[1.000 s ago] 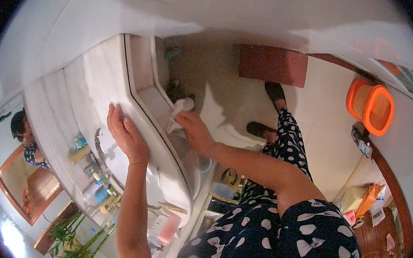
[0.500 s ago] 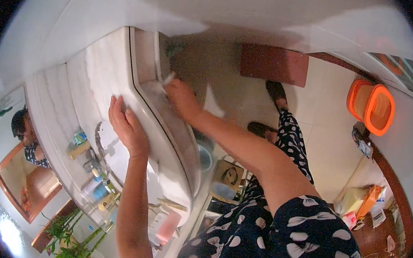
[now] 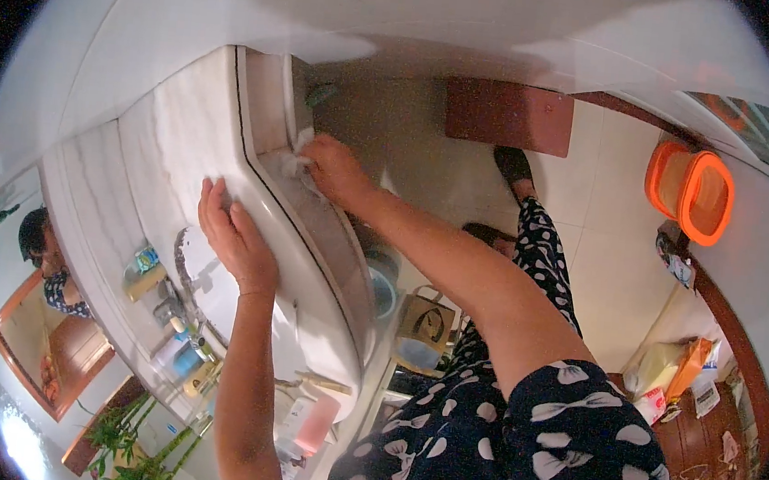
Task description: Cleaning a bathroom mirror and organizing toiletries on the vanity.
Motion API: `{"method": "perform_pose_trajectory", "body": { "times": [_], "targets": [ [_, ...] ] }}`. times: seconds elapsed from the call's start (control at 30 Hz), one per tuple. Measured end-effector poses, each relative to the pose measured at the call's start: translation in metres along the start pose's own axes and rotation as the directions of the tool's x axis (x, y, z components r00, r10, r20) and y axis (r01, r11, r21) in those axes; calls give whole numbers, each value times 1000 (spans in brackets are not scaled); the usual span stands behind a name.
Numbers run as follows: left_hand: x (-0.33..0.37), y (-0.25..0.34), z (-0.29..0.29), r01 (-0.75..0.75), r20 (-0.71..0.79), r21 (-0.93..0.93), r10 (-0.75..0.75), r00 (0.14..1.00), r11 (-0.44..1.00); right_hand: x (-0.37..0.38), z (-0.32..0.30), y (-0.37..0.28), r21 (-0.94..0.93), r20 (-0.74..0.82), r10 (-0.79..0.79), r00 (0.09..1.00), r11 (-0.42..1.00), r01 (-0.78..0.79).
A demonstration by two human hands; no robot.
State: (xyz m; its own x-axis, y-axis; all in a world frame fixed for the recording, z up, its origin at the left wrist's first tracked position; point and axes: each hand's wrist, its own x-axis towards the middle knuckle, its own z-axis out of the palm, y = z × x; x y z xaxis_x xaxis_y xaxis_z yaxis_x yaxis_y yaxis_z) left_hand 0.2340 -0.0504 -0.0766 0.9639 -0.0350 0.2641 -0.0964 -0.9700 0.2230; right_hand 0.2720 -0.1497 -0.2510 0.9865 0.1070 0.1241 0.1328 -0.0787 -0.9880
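Note:
My left hand (image 3: 236, 243) lies on the white marble washbasin counter (image 3: 185, 113), fingers stretched out near its rounded front edge and beside the basin (image 3: 206, 275). Just below that edge, my right hand (image 3: 339, 176) pinches a crumpled white cloth or tissue (image 3: 295, 165). The cloth presses on the counter's front panel (image 3: 314, 208) near its bend. Some of the cloth is hidden behind my fingers, and its exact kind cannot be made out.
Bottles, a soap dispenser and a tap crowd the back of the basin, with a green plant (image 3: 141, 456) and a mirror (image 3: 56, 330) beyond. Under the counter stand a blue bucket (image 3: 382, 293) and a paper bag (image 3: 425, 324). An orange-rimmed bin (image 3: 708, 197) is at right.
My right hand has shifted slightly left, and more of the white cloth shows against the front panel. My left hand stays in place on the counter.

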Motion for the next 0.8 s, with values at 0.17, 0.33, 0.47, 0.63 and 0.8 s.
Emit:
{"method": "perform_pose_trajectory", "body": {
  "times": [0.17,0.33,0.47,0.63,0.8],
  "targets": [
    [-7,-16,-5,-7,0,52,7,1000,999,-6,7,-23,-54,56,91,994,995,-88],
    [-4,-10,-6,30,2,51,-30,1000,998,-150,-11,-35,-2,154,117,981,993,-118],
    [-5,-18,-7,-14,-3,69,14,1000,997,-145,-9,-41,22,57,120,991,992,-121],
    [-2,-7,-2,-53,-7,43,53,999,998,-30,-4,-9,5,38,73,997,997,-73],
    [-4,-12,-5,2,-7,41,-2,1000,999,23,7,-22,-50,74,63,995,997,-60]
  ]
}}
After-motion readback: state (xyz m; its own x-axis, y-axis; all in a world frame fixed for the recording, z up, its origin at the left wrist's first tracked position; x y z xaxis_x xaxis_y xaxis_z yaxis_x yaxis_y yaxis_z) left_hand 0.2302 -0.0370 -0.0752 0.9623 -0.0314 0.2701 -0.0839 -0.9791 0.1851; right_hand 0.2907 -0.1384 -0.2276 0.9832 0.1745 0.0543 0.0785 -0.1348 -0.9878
